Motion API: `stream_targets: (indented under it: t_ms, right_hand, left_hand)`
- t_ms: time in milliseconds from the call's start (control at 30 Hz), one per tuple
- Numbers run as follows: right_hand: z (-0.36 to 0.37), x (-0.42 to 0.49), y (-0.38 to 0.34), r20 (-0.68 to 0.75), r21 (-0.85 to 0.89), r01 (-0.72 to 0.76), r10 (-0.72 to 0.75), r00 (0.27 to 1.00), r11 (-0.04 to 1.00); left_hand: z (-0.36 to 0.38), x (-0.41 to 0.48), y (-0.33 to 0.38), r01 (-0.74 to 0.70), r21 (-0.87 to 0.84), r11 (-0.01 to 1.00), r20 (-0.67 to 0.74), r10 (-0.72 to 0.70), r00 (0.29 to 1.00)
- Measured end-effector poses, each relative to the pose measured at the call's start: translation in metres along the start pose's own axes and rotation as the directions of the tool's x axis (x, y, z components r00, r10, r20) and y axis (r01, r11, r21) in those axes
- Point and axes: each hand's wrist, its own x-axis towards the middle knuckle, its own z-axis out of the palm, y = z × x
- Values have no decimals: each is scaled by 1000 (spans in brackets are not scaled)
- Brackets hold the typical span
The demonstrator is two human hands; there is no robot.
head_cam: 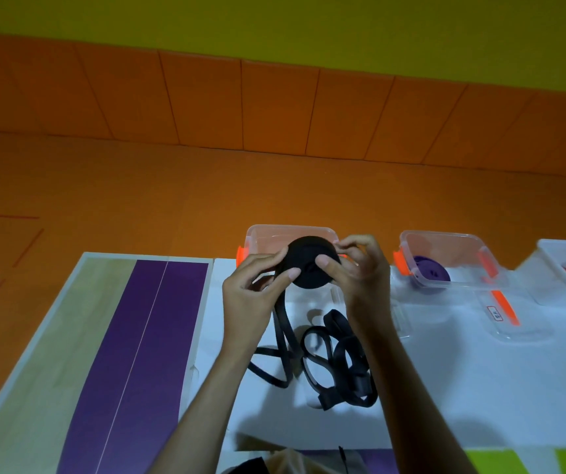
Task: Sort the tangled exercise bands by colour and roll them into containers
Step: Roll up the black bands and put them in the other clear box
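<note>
Gripping a black band roll (312,263) between them above a clear container (257,234), the left hand (257,285) and right hand (356,268) trail its loose tail (329,360) onto the white table (479,388).

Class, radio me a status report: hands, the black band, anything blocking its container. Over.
Black band roll gripped by left hand and right hand. Loose tail tangled on table. Open container just behind, nothing blocking.

bare white sheet (479,388) right of loose black band (329,360), containers (445,258) blocking far edge
</note>
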Motion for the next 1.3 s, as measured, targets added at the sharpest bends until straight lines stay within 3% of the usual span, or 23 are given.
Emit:
stream_targets:
  t_ms: [167,267,400,600,800,967,1067,1200,1300]
  right_hand:
    - [-4,3,6,60,-59,-30,34,998,998]
    - [1,2,1,17,4,-27,27,1000,1000]
    - [0,0,-4,104,32,-32,28,994,999]
    - [3,1,-1,-22,88,-13,16,1000,996]
    - [4,-2,1,80,95,-8,0,997,995]
    - [8,-2,0,-20,79,44,-43,999,996]
    - [10,-6,1,-64,124,5,3,998,992]
    - [2,-4,2,24,36,-54,53,998,998]
    - [-1,3,-5,51,-49,15,-12,999,999]
  left_hand:
    - [0,6,6,-23,-4,1000,-5,23,1000]
    - [2,2,2,1,-23,1000,-23,-2,1000]
    - [-3,5,3,-5,-21,1000,24,5,1000]
    - [6,1,4,-2,-40,999,-6,1,1000]
    - [0,9,2,-42,32,999,38,41,998]
    - [4,9,6,-9,15,1000,51,8,999]
    - [0,7,5,-8,11,1000,46,8,999]
    - [-7,8,4,-35,11,999,51,34,998]
    - [-7,9,2,-72,33,997,40,71,997]
